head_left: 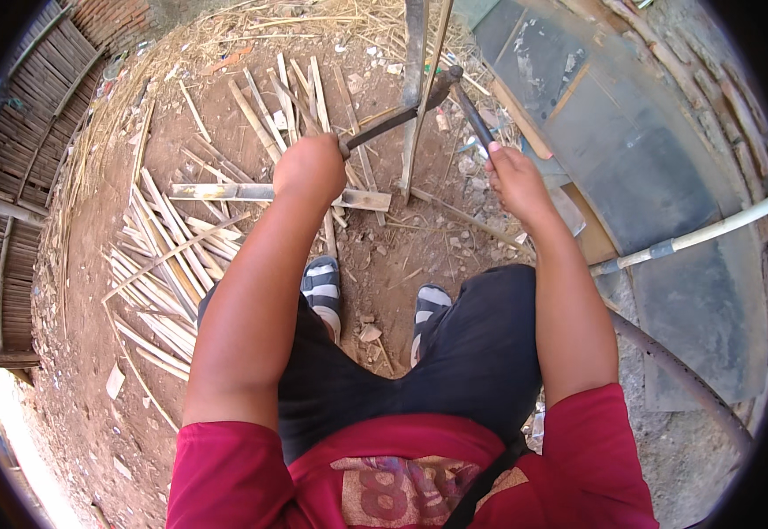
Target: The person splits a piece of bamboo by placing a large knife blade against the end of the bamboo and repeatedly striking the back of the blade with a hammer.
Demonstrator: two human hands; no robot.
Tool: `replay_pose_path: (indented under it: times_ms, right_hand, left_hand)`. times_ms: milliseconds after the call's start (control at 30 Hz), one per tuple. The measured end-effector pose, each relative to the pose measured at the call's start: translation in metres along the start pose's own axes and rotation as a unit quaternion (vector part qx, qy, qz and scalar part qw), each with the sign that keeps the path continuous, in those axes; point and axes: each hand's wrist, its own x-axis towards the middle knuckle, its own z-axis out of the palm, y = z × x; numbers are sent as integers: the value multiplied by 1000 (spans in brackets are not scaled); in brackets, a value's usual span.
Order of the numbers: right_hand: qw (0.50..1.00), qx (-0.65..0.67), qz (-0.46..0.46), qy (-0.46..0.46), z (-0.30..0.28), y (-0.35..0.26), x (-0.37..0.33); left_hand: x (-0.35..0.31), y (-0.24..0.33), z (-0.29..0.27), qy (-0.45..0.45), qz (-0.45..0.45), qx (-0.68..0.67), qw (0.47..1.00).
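Note:
My left hand (311,172) is wrapped round the handle of a machete (386,126), whose dark blade points away to the right. The blade crosses an upright bamboo piece (415,53), which looks split into two strips around it. In my right hand (516,183) is a hammer (474,116), gripped by its dark handle. The hammer's head is at the blade's far end; I cannot tell if they touch. Below the machete, a wide bamboo strip (225,191) lies crosswise on the ground.
Many split bamboo strips (159,242) lie on the dirt to the left. Grey panels (640,159) stand at the right, with a pale pipe (710,232) across them. A woven bamboo wall (5,238) is at far left. My sandalled feet (322,286) are below my hands.

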Motion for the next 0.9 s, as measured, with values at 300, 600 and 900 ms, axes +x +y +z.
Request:
replay_pose_path:
  times_ms: [300, 600, 900]
  right_hand:
    - [996, 84, -2, 7, 2, -2, -1]
    - [980, 168, -101, 30, -12, -48, -17]
    - [999, 33, -9, 20, -8, -7, 0]
  left_hand:
    - [7, -2, 16, 9, 20, 11, 1000]
    - [10, -11, 18, 0, 4, 10, 1000]
    - [8, -8, 7, -17, -24, 9, 1000]
